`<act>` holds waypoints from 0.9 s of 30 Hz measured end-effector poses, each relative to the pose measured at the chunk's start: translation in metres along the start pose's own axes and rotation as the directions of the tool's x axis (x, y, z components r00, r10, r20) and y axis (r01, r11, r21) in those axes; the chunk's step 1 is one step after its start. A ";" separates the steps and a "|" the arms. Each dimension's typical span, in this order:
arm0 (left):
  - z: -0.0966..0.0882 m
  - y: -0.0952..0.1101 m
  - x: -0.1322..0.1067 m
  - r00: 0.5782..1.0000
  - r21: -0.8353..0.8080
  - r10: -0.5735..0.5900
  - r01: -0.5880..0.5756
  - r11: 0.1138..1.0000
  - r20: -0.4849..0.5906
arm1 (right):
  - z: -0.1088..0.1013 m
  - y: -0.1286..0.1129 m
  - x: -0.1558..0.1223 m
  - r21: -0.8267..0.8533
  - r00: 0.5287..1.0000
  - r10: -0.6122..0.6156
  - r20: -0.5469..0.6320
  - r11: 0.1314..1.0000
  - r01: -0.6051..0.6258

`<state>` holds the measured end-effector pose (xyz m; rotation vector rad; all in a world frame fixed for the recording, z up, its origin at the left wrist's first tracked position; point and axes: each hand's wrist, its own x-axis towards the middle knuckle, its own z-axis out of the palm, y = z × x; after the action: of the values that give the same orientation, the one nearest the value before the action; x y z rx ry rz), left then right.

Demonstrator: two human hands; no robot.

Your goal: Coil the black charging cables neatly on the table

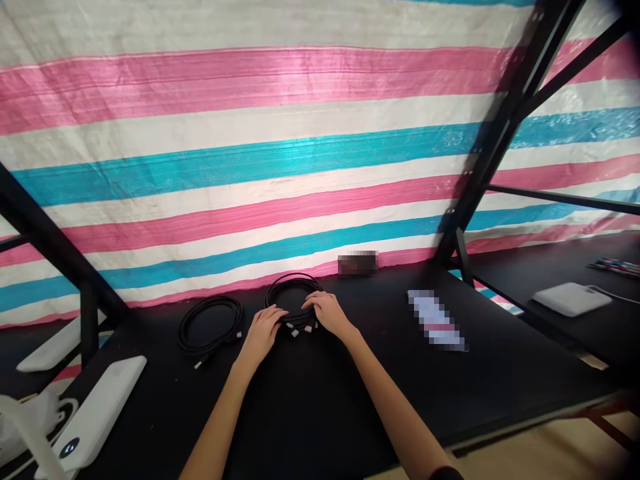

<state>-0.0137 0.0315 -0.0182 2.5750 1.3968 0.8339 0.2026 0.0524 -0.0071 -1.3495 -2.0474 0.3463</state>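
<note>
A coil of black cable (293, 275) lies at the back middle of the black tabletop, with several light-coloured plugs (295, 333) at its near side. My left hand (265, 327) grips the coil's left near edge, its fingers bent over the cable. On the opposite side, my right hand (326, 312) has its fingers curled onto the coil's right part. Both hands hide some of the loops. To the left of my left hand rests a second black cable coil (183, 327), untouched, with two cable ends showing at its front.
At left lie a white flat device (107, 407) and a white cord (20, 427). A blurred-out pale slab (436, 321) lies to the right, a blurred dark item (358, 263) at the back. Black frame posts (480, 180) stand before a striped sheet (280, 160). Another white device (571, 299) sits far right.
</note>
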 end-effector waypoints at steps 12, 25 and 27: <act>0.002 -0.004 0.004 0.996 0.034 -0.002 0.005 0.999 -0.089 | -0.002 -0.004 -0.006 -0.014 0.988 -0.074 0.135 0.997 0.077; -0.002 0.005 0.001 0.985 0.017 -0.023 0.026 1.000 -0.171 | -0.005 -0.008 -0.004 -0.044 0.988 -0.141 0.058 0.989 0.144; -0.001 0.006 0.002 0.987 0.014 -0.033 0.035 0.999 -0.157 | -0.007 -0.009 -0.004 -0.037 0.985 -0.166 0.047 0.985 0.168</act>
<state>-0.0094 0.0294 -0.0144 2.5381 1.4897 1.0441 0.2016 0.0441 0.0016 -1.1932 -2.1972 0.2634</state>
